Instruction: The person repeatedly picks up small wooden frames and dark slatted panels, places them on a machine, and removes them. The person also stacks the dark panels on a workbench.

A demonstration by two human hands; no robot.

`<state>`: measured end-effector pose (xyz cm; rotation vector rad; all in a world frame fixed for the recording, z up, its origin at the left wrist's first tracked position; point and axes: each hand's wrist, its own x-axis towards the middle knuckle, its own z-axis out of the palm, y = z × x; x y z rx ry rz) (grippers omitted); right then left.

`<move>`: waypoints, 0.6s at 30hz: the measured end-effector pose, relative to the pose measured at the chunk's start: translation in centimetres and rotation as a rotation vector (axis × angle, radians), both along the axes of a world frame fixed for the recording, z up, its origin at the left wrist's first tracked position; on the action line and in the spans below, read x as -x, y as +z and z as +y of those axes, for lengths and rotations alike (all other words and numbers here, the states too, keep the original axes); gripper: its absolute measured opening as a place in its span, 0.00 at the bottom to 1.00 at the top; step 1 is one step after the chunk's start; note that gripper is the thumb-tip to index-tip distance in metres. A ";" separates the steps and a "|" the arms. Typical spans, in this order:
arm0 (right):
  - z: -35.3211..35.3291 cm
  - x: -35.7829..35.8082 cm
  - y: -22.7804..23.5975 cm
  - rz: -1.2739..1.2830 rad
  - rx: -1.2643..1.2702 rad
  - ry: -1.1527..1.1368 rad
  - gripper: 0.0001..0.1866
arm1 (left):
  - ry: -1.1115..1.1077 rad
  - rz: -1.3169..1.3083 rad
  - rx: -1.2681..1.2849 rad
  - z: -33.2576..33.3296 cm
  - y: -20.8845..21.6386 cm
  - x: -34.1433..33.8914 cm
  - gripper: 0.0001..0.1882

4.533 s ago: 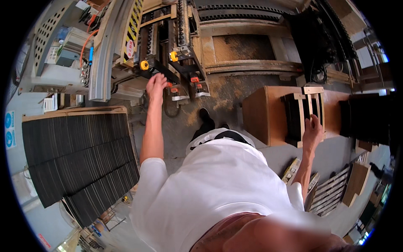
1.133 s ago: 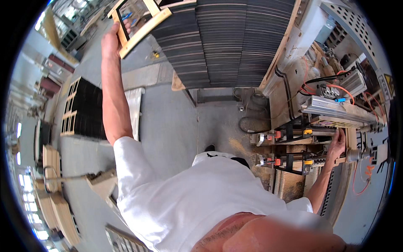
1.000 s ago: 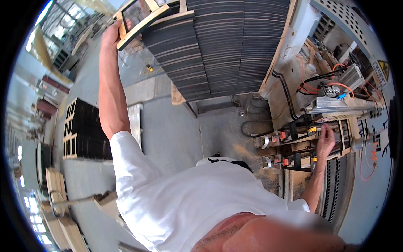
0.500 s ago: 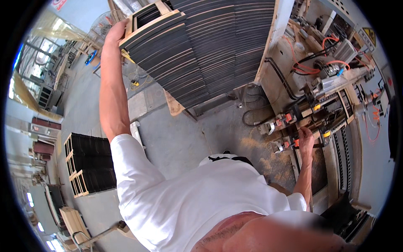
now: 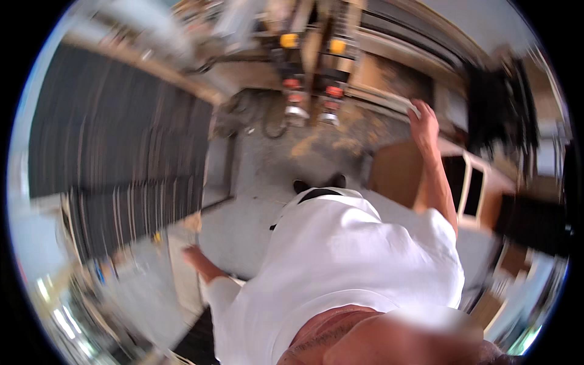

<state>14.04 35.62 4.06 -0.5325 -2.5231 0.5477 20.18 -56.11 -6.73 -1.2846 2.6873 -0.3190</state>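
My right hand [image 5: 424, 121] is stretched forward beside the pale wooden rail [image 5: 383, 100] of a machine, its fingers loosely bent and apart. A small pale edge shows at the fingertips; whether they touch it I cannot tell. My left hand [image 5: 198, 258] hangs low at my left side, smeared by motion, away from the tall stack of dark panels [image 5: 121, 134]. Straight ahead is the machine, with two red-and-silver clamp-like parts [image 5: 296, 100] and yellow blocks [image 5: 289, 41].
Sawdust [image 5: 340, 137] lies on the grey floor [image 5: 243, 219] ahead of my shoes. On my right stand a brown board [image 5: 392, 170] and dark pieces with a pale wooden frame [image 5: 467, 185]. Black cloth-like material [image 5: 488, 109] hangs farther right.
My view has swung right, bringing the machine ahead and the stack to the left. My left hand has left the pale wooden frame atop the stack and dropped; my right hand has left the clamp parts.
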 end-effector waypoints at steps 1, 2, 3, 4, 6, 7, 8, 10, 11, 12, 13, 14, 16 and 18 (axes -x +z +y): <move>2.1 -2.7 0.1 -0.027 -0.094 -0.092 0.15 | 0.016 -0.223 -0.179 6.5 -4.9 1.0 0.24; 3.5 -4.7 0.6 -0.047 -0.200 -0.134 0.16 | -0.315 -0.554 -0.199 14.1 -8.9 -0.2 0.22; 5.0 -7.0 0.8 -0.105 -0.234 -0.225 0.17 | -0.696 -0.830 -0.213 19.7 -11.1 -1.0 0.21; 6.8 -10.4 1.1 -0.162 -0.236 -0.334 0.18 | -1.046 -1.021 -0.119 23.2 -13.7 1.0 0.22; 7.5 -13.6 2.5 -0.218 -0.284 -0.428 0.20 | -0.779 -0.329 -0.883 29.2 -17.4 0.7 0.10; 7.4 -15.3 3.1 -0.266 -0.298 -0.490 0.21 | -0.513 -0.133 -1.221 32.7 -18.4 2.0 0.07; 7.5 -17.8 3.0 -0.319 -0.295 -0.573 0.22 | -0.248 0.074 -1.515 37.0 -17.7 4.5 0.06; 7.2 -22.0 3.0 -0.376 -0.279 -0.656 0.22 | -0.173 0.048 -1.609 43.8 -12.7 9.0 0.07; 7.0 -23.1 3.0 -0.407 -0.163 -0.677 0.21 | -0.215 0.086 -1.566 46.3 -10.1 10.4 0.07; 6.9 -23.9 2.9 -0.432 -0.042 -0.681 0.20 | -0.216 0.092 -1.614 46.9 -8.9 12.3 0.07; 6.5 -25.0 2.3 -0.412 -0.043 -0.682 0.19 | -0.219 0.094 -1.663 47.3 -7.8 14.5 0.08; 6.0 -25.3 2.2 -0.401 -0.023 -0.704 0.19 | -0.240 0.123 -1.642 48.5 -6.4 16.2 0.10; 4.6 -25.2 2.2 -0.373 0.021 -0.730 0.19 | -0.297 0.166 -1.633 51.1 -3.5 19.9 0.13; 4.2 -25.2 2.2 -0.374 0.012 -0.759 0.20 | -0.370 0.197 -1.650 54.1 -0.9 23.8 0.16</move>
